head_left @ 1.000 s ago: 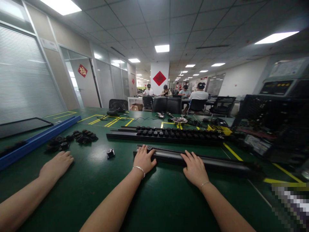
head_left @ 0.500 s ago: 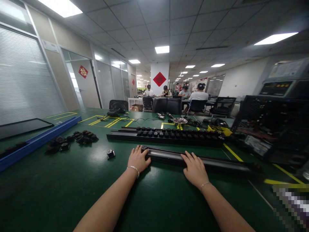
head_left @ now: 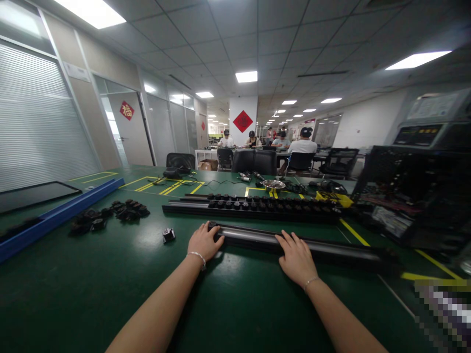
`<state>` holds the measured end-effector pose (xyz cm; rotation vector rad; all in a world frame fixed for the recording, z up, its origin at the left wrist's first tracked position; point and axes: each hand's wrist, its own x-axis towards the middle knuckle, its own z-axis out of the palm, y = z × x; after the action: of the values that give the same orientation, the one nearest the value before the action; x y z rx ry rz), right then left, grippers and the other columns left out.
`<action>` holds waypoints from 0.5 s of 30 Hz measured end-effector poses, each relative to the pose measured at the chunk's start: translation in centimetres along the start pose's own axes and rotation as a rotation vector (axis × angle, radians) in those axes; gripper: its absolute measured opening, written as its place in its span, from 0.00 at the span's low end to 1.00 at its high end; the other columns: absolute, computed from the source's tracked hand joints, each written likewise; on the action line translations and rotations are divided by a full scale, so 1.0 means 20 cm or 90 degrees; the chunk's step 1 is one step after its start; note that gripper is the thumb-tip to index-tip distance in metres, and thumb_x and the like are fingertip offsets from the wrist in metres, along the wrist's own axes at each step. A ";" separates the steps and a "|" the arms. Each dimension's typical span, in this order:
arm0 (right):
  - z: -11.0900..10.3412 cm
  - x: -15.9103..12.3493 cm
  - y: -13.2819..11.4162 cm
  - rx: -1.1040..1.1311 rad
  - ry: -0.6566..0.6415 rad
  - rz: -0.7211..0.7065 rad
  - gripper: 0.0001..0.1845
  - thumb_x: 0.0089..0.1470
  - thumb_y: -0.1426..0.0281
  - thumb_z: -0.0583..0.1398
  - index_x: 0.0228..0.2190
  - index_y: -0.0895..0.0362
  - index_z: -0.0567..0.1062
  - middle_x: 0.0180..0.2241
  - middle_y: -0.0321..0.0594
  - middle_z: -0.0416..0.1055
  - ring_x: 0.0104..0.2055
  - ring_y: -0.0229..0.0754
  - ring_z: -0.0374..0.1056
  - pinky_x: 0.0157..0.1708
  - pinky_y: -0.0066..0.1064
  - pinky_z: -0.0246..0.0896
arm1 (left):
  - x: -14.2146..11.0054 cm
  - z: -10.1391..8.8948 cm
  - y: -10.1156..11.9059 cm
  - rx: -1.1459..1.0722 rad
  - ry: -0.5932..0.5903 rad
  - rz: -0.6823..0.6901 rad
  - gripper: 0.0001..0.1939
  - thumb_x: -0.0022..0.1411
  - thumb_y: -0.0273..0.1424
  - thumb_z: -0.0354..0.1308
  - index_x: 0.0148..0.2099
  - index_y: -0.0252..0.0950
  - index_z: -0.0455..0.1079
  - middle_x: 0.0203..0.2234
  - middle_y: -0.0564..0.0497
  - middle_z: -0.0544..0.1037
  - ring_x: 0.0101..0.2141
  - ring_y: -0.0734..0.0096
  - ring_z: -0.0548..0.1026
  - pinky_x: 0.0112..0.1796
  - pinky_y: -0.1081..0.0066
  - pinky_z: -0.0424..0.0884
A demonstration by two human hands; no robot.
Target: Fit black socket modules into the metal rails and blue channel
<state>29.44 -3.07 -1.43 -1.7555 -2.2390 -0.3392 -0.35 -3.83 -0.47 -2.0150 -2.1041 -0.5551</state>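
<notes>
A long black rail (head_left: 253,237) with a glossy channel lies across the green table in front of me. My left hand (head_left: 203,241) is closed round a small black block (head_left: 213,225) at the rail's left end; the fingers partly cover it. Further right, my right hand (head_left: 297,257) rests its spread fingertips on the rail's near side. A single small black-and-silver part (head_left: 168,235) sits on the table left of my left hand. Behind the rail, more black rails (head_left: 187,209) lie parallel, with a row of small round-topped black parts (head_left: 246,206) along them.
A heap of black parts (head_left: 130,210) lies at left beside a blue channel (head_left: 84,202). Beyond the rails are a metal bowl (head_left: 274,184), cables and a yellow bag (head_left: 336,199). Opened electronic equipment (head_left: 401,186) stands at right. Several people sit at a far table.
My left hand has shifted slightly left with the small black block at the rail's end. My right hand stays in nearly the same place on the rail.
</notes>
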 end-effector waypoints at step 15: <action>-0.02 0.00 -0.01 0.007 -0.016 0.007 0.34 0.45 0.75 0.50 0.56 0.51 0.61 0.60 0.34 0.53 0.62 0.47 0.45 0.58 0.42 0.38 | -0.01 -0.05 -0.03 0.003 -0.030 -0.049 0.24 0.60 0.48 0.42 0.54 0.48 0.63 0.56 0.47 0.63 0.52 0.60 0.66 0.50 0.62 0.61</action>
<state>29.31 -3.31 -0.99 -1.7759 -2.2429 -0.3029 -1.15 -4.36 0.27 -1.9701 -2.2156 -0.5193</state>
